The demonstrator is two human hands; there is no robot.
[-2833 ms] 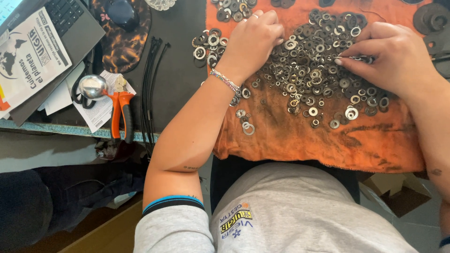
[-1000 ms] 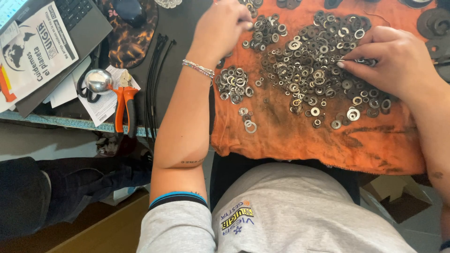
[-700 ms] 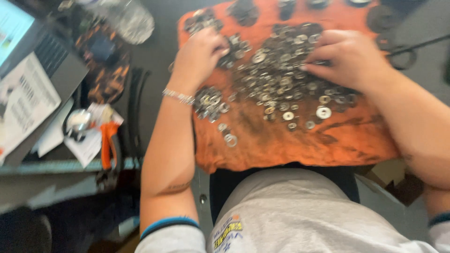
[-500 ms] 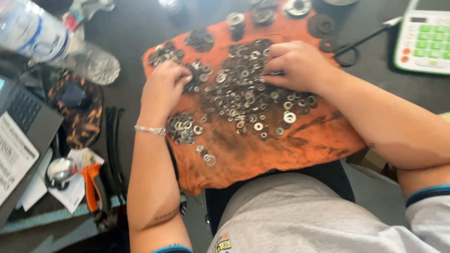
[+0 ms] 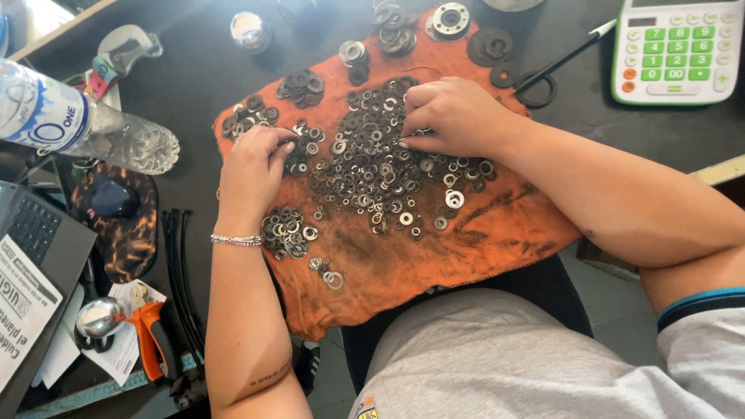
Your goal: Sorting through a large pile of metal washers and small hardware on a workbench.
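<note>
Here, dark table (image 5: 202, 85), orange cloth (image 5: 466, 240); both hands (image 5: 252, 167) (image 5: 454, 116) curled, pinching washers (image 5: 372, 167).

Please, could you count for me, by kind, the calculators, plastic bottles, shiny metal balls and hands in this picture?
Calculator: 1
Plastic bottle: 1
Shiny metal balls: 2
Hands: 2, the left hand and the right hand
Total: 6

Left hand (image 5: 252, 167) now off the main heap, onto a small washer pile (image 5: 304, 147).
</note>
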